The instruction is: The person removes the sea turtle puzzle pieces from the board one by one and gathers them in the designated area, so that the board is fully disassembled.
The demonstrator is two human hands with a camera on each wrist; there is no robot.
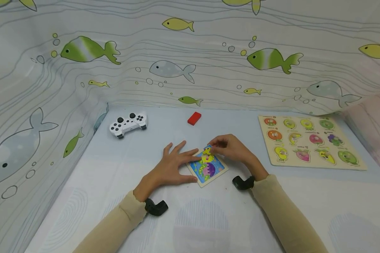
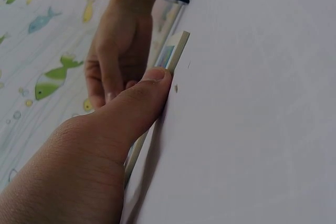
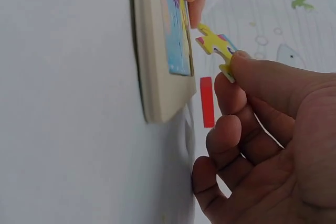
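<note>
A small wooden jigsaw puzzle (image 1: 221,170) with a blue, yellow and purple picture lies on the table between the hands. My left hand (image 1: 172,168) rests on its left side, fingers spread and straight, with the thumb (image 2: 149,90) against the near edge. Over the board's far corner, my right hand (image 1: 234,147) pinches a yellow jigsaw piece (image 3: 216,44) between thumb and index finger. In the right wrist view the piece is tilted and held just above the board's surface, and the other fingers curl loosely below.
A white game controller (image 1: 128,124) lies at the back left. Behind the puzzle is a red block (image 1: 194,118). To the right lies a wooden fruit puzzle board (image 1: 291,149). A fish-patterned cloth (image 1: 215,88) hangs along the back and sides.
</note>
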